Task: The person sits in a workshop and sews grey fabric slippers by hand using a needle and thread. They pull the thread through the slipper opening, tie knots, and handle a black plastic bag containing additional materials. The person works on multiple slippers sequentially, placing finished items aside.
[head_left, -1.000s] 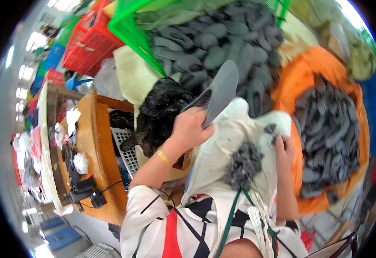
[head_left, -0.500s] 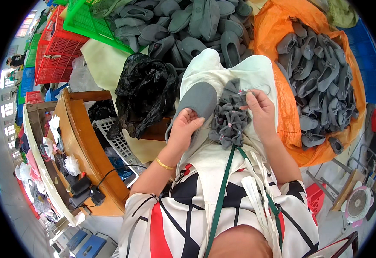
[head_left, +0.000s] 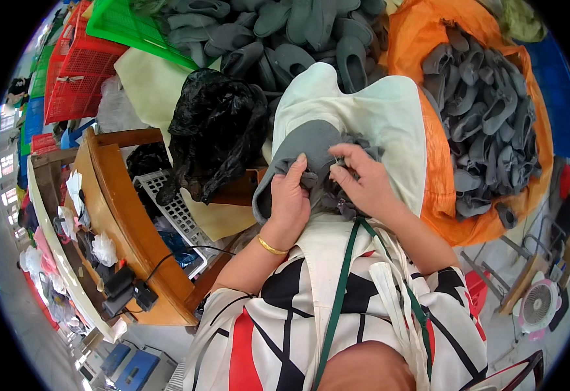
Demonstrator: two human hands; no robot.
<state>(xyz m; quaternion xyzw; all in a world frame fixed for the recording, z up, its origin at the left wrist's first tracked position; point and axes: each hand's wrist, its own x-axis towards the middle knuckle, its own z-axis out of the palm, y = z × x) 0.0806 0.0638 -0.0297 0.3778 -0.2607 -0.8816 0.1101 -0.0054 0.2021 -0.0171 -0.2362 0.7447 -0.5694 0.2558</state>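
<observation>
A grey fabric slipper [head_left: 308, 138] lies over the white apron [head_left: 389, 114] on my lap, its toe pointing away from me. My left hand [head_left: 287, 199] is closed on the slipper, thumb pressed on top near its opening, where the grey cloth is bunched. To the right, my right hand [head_left: 368, 186] pinches a thin, pale sliver that looks like a needle, close to the slipper's right side. Several grey fabric bows [head_left: 347, 207] lie beneath and beside my right hand, mostly covered by it and the slipper.
Grey slippers heap [head_left: 291, 58] beyond my knees, and more fill an orange sack [head_left: 438, 189] at the right. A black plastic bag [head_left: 216, 130], a white basket [head_left: 171, 208] and a wooden desk [head_left: 135, 247] stand left. Red crates [head_left: 76, 81] are stacked farther off.
My right hand has moved left and down, from over the bows to the slipper. The left thumb now presses on top of the slipper, which covers part of the bows.
</observation>
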